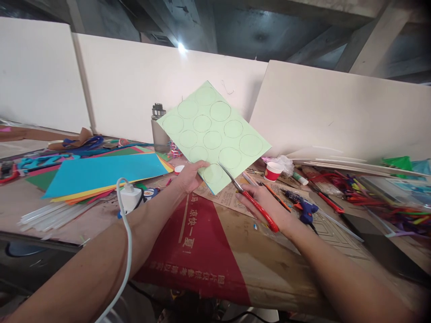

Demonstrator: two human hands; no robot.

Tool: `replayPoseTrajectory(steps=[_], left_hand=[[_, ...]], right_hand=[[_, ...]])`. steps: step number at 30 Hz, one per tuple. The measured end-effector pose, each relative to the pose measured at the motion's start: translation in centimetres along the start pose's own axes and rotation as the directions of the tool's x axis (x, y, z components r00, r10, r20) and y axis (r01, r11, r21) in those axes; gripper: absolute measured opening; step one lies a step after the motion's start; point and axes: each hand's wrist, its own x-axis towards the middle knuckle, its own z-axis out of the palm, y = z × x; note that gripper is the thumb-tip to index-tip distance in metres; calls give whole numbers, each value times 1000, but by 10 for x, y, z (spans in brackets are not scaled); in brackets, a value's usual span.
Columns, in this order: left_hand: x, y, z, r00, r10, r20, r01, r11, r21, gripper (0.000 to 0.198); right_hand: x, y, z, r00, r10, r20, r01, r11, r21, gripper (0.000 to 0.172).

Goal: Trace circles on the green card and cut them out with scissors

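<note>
A light green sheet of paper [217, 128] with rows of drawn circles is held up above the table. My left hand [192, 177] pinches its lower left edge, thumb on the front and the other fingers mostly hidden behind. Red-handled scissors [257, 208] are in my right hand [262, 199], fingers wrapped about the handles. Their blades lie over the lower part of the sheet, the tips close to the lowest circle. Whether the blades are apart or have cut into the paper, I cannot tell.
Coloured sheets [107, 172] and clear glue sticks [50, 215] lie at left, beside a white charger [130, 197] with a cable. Behind stands a grey bottle [159, 132]. On the right are a paper cup [273, 171], a blue glue gun [305, 210] and a red-handled cutter [332, 202].
</note>
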Motion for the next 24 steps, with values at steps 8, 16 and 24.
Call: replayPoseTrajectory(steps=[8,16,24], left_hand=[[-1,3,1,1000,-13,-10,13,1000,0,50],[-10,0,8,999,-40,31,37,996,82,49],[-10,2,11,999,-23,22,22,999,49,56]], right_hand=[[0,4,-1,1000,-2,-4,2,1000,-5,29],[2,8,3,999,27,-17,-27,1000,-5,25],[-1,4,5,999,43,-3,-42,995,87,25]])
